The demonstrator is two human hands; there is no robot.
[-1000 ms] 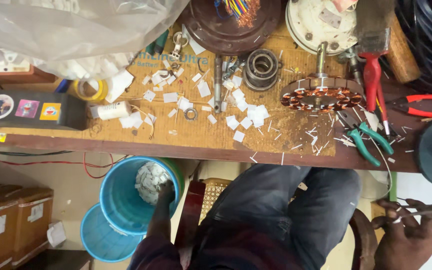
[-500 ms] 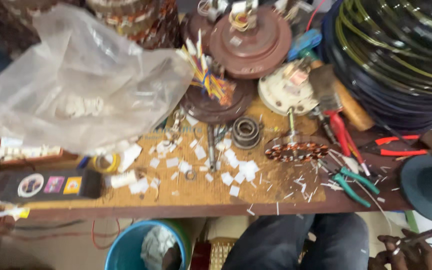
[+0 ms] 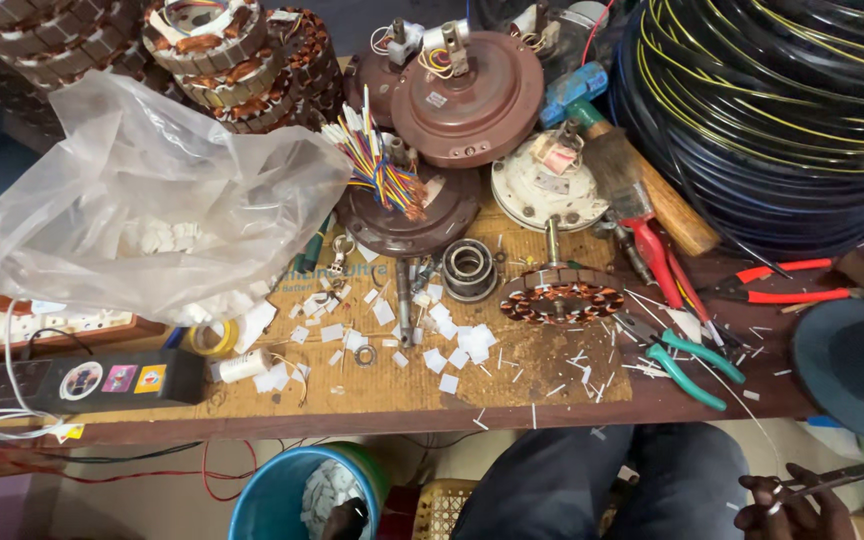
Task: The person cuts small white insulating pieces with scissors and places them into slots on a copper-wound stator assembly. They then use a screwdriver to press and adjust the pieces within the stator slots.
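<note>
A thin, dark metal rod [image 3: 847, 474] is seen at the lower right, gripped by the right hand [image 3: 787, 505], whose fingers are curled shut around its near end; the rod runs up and to the right, out past the frame edge. The hand is held below the workbench [image 3: 372, 395] edge, beside a knee in dark trousers. The left hand [image 3: 350, 518] is cut off at the bottom edge, above a round blue plastic bucket [image 3: 262, 495] filled with white scraps; whether it is spread or closed cannot be told, and it seems only to hover there.

On the worn board of the bench, a copper-wound stator [image 3: 562, 299] with a steel shaft is set near the middle, well apart from both hands. Beside it lie a steel bearing [image 3: 468, 265], small white paper squares [image 3: 447, 340] and green-handled pliers [image 3: 697, 365]. A crumpled clear plastic bag [image 3: 152, 210] covers the left part. Glossy black cable coils [image 3: 782, 110] fill the upper right, partly out of frame.
</note>
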